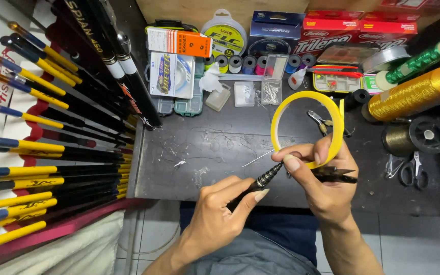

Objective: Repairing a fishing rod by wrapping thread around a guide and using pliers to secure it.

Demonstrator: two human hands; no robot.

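Note:
My left hand (215,216) grips the dark handle end of a thin fishing rod section (260,182), whose ribbed silver-and-black part points up to the right. A fine pale tip (257,158) sticks out beyond it. My right hand (322,188) pinches a yellow roll of tape (332,109) by its lower rim, thumb and fingers right at the rod's ribbed part. A small black tool (339,174) juts out to the right from under that hand.
A dark scratched worktable (204,147) carries line spools, small clear boxes (244,93), pliers (319,122), scissors (412,170), gold (413,94) and green (416,63) thread spools. Black-and-yellow rods (36,153) are racked at left.

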